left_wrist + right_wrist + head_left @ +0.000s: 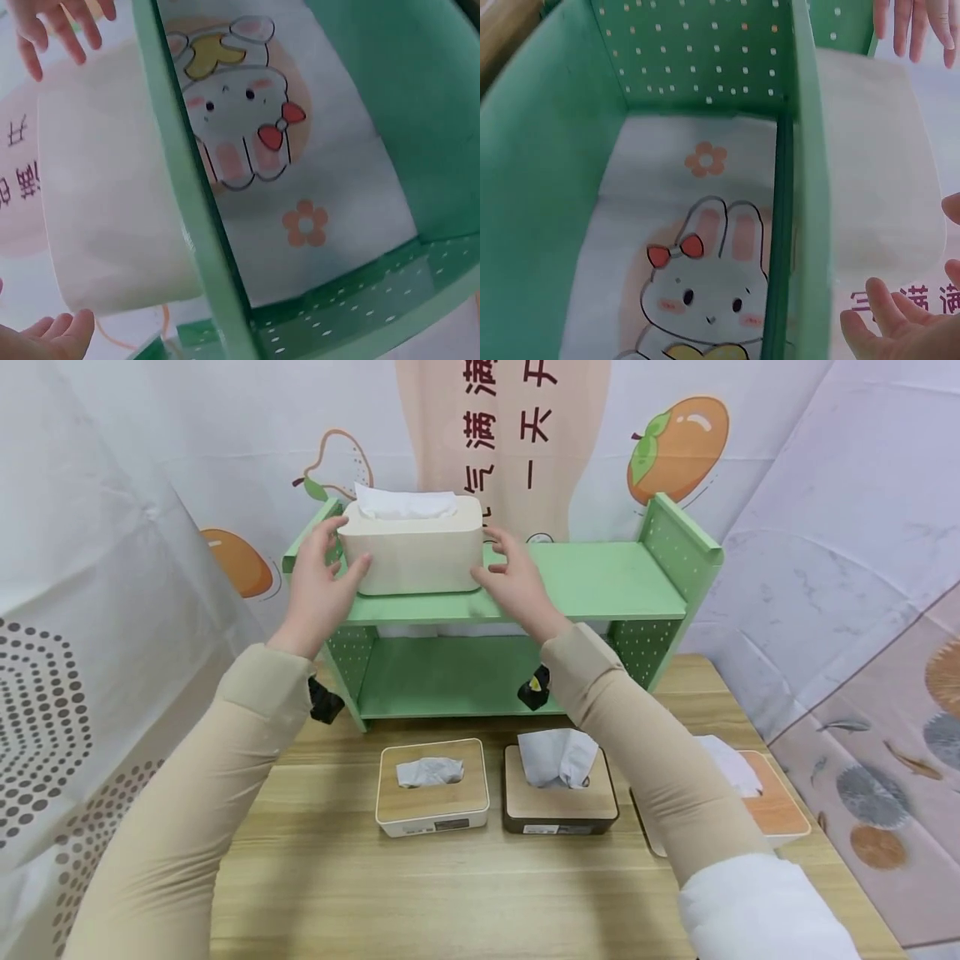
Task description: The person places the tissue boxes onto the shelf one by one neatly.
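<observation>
Printed cloth [247, 418] behind green shelf [600, 581]. Box [420, 562] on top: probably light, stiff, smooth; best held by both ends. Left hand [321, 589], right hand [519, 581] spread at those ends.

4 tissue bxs [416, 560] [431, 806] [558, 806] [776, 802], 2 hands [318, 583] [517, 580], 1 grn shelf [607, 581], 1 wood tbl [465, 893]

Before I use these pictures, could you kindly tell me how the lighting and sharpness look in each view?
Head view: bright and fairly crisp, soft shadows on the pale wooden table; left wrist: dimmer, softer, the green perforated shelf looking bowed at lower right; right wrist: also dim, the cream rectangular tissue box looking hazy.
</observation>
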A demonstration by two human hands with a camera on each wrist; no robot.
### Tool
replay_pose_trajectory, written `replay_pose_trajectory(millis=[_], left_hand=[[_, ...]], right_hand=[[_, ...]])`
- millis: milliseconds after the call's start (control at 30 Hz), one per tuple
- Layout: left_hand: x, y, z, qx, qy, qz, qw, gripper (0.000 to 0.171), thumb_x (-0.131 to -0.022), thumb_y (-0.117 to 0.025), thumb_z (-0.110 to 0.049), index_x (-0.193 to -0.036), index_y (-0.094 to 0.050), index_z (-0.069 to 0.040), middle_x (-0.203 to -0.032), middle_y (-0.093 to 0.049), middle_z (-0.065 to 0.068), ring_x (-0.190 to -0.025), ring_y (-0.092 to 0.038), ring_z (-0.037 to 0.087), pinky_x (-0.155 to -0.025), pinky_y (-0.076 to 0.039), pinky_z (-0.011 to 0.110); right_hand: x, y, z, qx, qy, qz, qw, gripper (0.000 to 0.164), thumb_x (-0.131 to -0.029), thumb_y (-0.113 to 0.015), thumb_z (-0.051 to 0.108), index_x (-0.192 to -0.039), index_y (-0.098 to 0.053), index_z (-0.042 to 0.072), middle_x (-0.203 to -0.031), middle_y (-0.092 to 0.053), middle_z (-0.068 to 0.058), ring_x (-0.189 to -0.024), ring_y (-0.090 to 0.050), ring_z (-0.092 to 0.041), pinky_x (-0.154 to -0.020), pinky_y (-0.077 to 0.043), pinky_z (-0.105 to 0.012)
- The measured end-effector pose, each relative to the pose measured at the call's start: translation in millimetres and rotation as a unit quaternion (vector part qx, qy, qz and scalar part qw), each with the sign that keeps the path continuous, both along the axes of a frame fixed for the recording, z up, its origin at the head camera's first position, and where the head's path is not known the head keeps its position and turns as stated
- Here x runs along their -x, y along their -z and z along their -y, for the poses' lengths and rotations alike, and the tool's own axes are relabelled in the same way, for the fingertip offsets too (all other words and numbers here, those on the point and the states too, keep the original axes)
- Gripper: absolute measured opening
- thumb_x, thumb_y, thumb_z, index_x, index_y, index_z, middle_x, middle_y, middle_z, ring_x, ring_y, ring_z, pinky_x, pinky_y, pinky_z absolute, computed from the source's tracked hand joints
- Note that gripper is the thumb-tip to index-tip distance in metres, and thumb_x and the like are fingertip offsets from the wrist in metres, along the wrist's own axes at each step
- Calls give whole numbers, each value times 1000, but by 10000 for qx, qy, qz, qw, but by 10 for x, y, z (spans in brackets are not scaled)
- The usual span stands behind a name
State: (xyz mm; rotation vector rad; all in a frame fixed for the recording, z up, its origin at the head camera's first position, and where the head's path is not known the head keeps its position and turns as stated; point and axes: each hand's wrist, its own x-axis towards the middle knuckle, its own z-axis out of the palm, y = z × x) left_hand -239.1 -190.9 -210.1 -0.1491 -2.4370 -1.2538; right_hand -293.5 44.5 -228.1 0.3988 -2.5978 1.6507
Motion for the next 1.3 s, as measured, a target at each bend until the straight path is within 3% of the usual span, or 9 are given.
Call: replay_pose_trajectory(millis=[200, 333, 500, 733, 900, 1067, 1300], left_hand=[[-193, 237, -28, -359, 187, 2, 9992, 54, -97, -54, -24, -146, -33, -14, -154, -28, 3, -139, -33, 21, -109, -36, 38], [-324, 455, -57, -527, 474, -149, 9974, 52, -96, -56, -17, -144, -36, -9, -151, -32, 7, -134, -39, 27, -106, -38, 43], [-515, 696, -28, -391, 887, -252, 9950, 50, -95, -56, -10, -141, -38, -1, -145, -38, 16, -130, -42, 32, -106, -37, 47], [-711, 958, 69, -172, 1050, -33, 9943, 49, -95, -56, -10, -140, -39, -1, -140, -40, 21, -129, -41, 35, -106, -36, 49], [-832, 1250, 141, -375, 933, 205, 9947, 48, -95, -56, -9, -139, -39, 0, -139, -41, 21, -128, -41, 36, -106, -35, 50], [-928, 1558, 214, -391, 761, 451, 9953, 47, -95, -55, -9, -139, -39, 0, -139, -40, 22, -128, -41, 37, -107, -34, 52], [-1034, 1856, 226, -244, 689, 419, 9964, 48, -92, -59, -5, -135, -42, 3, -136, -43, 25, -124, -44, 40, -104, -36, 54]], right_hand=[[-220, 234, -62, 201, -522, -307, 9980, 57, -94, -58, 21, -146, -35, 22, -148, -37, -9, -125, -49, -25, -98, -46, -40], [-381, 396, -84, 243, -773, -675, 9944, 55, -94, -58, 17, -144, -38, 16, -146, -40, -9, -125, -50, -24, -100, -44, -40], [-584, 589, -94, 66, -1117, -1049, 9882, 53, -93, -59, 12, -142, -39, 7, -146, -41, -10, -122, -52, -27, -105, -40, -42], [-810, 907, -157, -163, -1330, -678, 9887, 55, -94, -59, 12, -144, -37, 10, -147, -39, -9, -125, -49, -30, -102, -43, -44], [-953, 1162, -251, -622, -1452, -414, 9866, 56, -94, -59, 15, -145, -36, 14, -146, -38, -10, -125, -50, -28, -97, -47, -44], [-1053, 1343, -292, -737, -1553, -190, 9849, 57, -93, -60, 13, -144, -37, 11, -145, -40, -14, -123, -51, -31, -101, -42, -47], [-1152, 1569, -269, -800, -1456, -98, 9861, 55, -91, -61, 8, -142, -40, 7, -142, -43, -16, -120, -53, -32, -88, -49, -46]])
